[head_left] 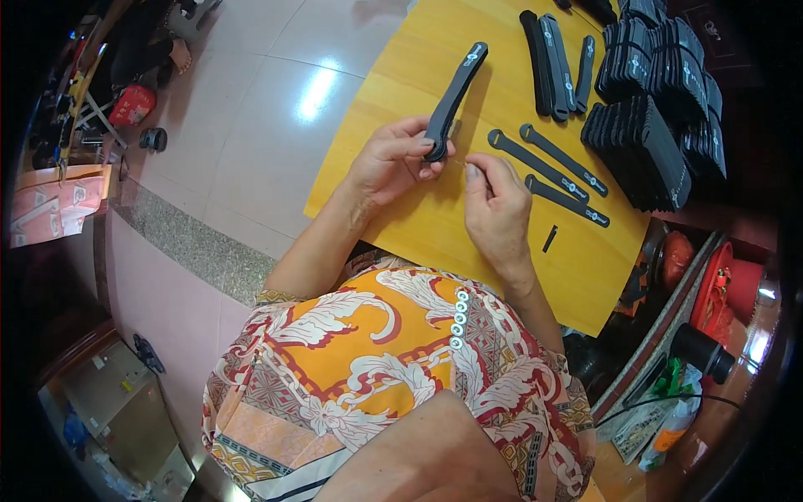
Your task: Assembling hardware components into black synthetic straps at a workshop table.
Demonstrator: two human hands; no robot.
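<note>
My left hand (386, 166) is closed around the lower end of a small bundle of dark straps (457, 94), its thumb pressed on their rounded ends. The straps point up and away over the table. Close beside that end, my right hand (499, 205) makes a pinch with thumb and forefinger. A faint thin strand seems to run from the pinch toward the bundle, too fine to name. To the right of my right hand lie several loose dark straps (538, 164) with slotted round ends. A short black strip (549, 238) lies nearer to me.
On the yellow table (368, 222), more straps (552, 67) lie at the back. Thick banded stacks of straps (636, 155) stand at its right edge. Beyond that side are a black cylinder (701, 353) and a red container (740, 289). Tiled floor (251, 100) lies to the left.
</note>
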